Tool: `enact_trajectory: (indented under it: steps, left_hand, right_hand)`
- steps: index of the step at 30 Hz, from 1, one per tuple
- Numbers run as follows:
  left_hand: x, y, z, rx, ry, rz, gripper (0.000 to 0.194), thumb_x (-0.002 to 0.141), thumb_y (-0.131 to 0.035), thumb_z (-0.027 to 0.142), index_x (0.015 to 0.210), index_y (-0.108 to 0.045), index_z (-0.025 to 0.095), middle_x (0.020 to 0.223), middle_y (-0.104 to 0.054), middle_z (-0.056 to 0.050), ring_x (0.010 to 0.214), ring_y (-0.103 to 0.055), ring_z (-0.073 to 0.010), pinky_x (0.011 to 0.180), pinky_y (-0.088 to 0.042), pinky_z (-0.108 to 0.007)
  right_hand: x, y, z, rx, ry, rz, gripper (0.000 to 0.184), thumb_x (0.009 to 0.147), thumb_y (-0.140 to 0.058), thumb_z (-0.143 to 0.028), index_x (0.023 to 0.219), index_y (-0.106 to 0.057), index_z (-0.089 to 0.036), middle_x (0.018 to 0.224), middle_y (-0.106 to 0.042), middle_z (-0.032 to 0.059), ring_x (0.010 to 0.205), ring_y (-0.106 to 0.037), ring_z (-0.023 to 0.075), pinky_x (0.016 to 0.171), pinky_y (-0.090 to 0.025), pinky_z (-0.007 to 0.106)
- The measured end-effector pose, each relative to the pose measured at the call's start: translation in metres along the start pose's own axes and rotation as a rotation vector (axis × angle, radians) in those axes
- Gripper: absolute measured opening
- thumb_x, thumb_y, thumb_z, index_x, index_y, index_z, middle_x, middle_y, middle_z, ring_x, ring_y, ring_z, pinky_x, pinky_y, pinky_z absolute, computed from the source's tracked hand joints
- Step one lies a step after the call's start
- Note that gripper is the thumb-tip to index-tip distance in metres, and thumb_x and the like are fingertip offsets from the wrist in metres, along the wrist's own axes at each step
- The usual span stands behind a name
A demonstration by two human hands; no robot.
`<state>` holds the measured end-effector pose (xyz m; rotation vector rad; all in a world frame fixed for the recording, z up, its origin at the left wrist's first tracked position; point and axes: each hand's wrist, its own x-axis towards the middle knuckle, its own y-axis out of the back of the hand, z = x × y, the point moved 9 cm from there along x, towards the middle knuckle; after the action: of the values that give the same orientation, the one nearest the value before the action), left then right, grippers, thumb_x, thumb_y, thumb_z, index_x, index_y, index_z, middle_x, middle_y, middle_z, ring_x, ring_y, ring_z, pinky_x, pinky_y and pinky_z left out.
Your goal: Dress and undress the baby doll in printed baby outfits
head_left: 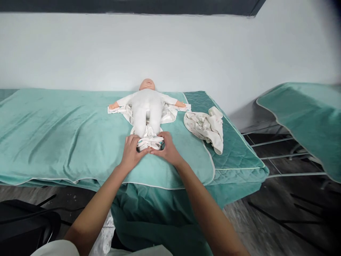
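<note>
A baby doll (147,103) with a white cloth body lies on its back, head toward the wall and arms spread. Beneath it is an opened white printed baby garment (169,115), its sleeves stretched out under the doll's arms. At the doll's feet, the lower part of this garment is bunched up. My left hand (131,151) grips the bunched cloth from the left, and my right hand (167,149) grips it from the right, thumbs meeting at the near edge. The ends of the doll's legs are hidden by the cloth.
A crumpled white printed cloth (206,128) lies to the right on the green-covered bed (66,142). A wall (106,49) stands behind. Another green-draped bed frame (301,117) is at the right, and a black chair (26,224) at lower left.
</note>
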<state>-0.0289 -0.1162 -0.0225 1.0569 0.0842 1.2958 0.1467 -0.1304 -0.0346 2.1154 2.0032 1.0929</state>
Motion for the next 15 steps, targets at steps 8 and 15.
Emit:
enact_trajectory:
  steps: [8, 15]
  left_hand:
    - [0.014, 0.0, 0.005, 0.134, -0.075, -0.189, 0.054, 0.072, -0.08, 0.058, 0.103, -0.056, 0.02, 0.107, -0.062, -0.01, 0.106, -0.056, -0.0298, 0.091, -0.046, -0.043]
    - [0.029, 0.017, 0.012, 0.156, 0.085, -0.365, 0.041, 0.074, -0.079, 0.046, 0.1, -0.058, 0.025, 0.091, -0.07, -0.004, 0.08, -0.066, -0.0266, 0.062, -0.041, -0.032]
  right_hand:
    - [0.003, 0.001, 0.004, -0.006, -0.109, -0.04, 0.056, 0.072, -0.078, -0.059, 0.104, -0.053, -0.02, 0.101, -0.059, 0.0051, 0.092, -0.056, 0.0214, 0.082, -0.046, 0.035]
    - [0.013, 0.015, -0.009, -0.069, -0.23, -0.121, 0.045, 0.073, -0.074, -0.057, 0.091, -0.053, -0.021, 0.083, -0.06, -0.0013, 0.075, -0.051, 0.0164, 0.067, -0.036, 0.028]
